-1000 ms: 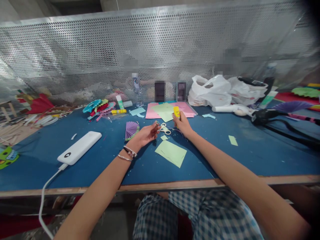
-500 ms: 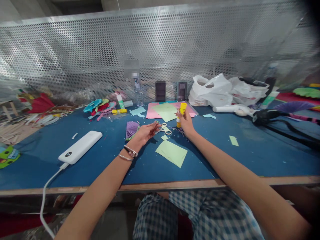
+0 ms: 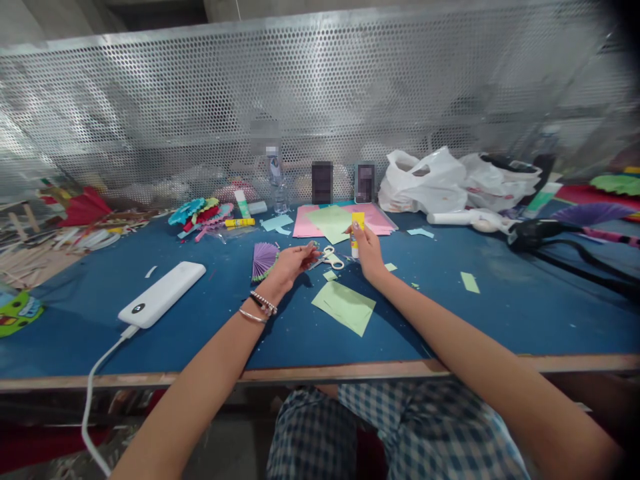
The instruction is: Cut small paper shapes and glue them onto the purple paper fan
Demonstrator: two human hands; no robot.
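Note:
My right hand (image 3: 369,252) is closed around a yellow glue stick (image 3: 357,230), held upright over the blue table (image 3: 500,300). My left hand (image 3: 293,262), with bracelets on its wrist, pinches a small piece near its fingertips that I cannot make out. White-handled scissors (image 3: 329,257) lie between the two hands. A light green paper sheet (image 3: 343,306) lies flat in front of the hands. A folded purple paper fan (image 3: 263,259) rests just left of my left hand.
A white power bank (image 3: 162,295) with a cable lies at the left. Pink and green sheets (image 3: 335,221), coloured paper fans (image 3: 199,213), another glue stick (image 3: 239,223) and white plastic bags (image 3: 430,180) sit along the back by a perforated metal screen. Green scraps (image 3: 469,282) are at the right.
My right hand has brought the glue stick slightly nearer and turned it upright. My left hand has stayed put by the scissors.

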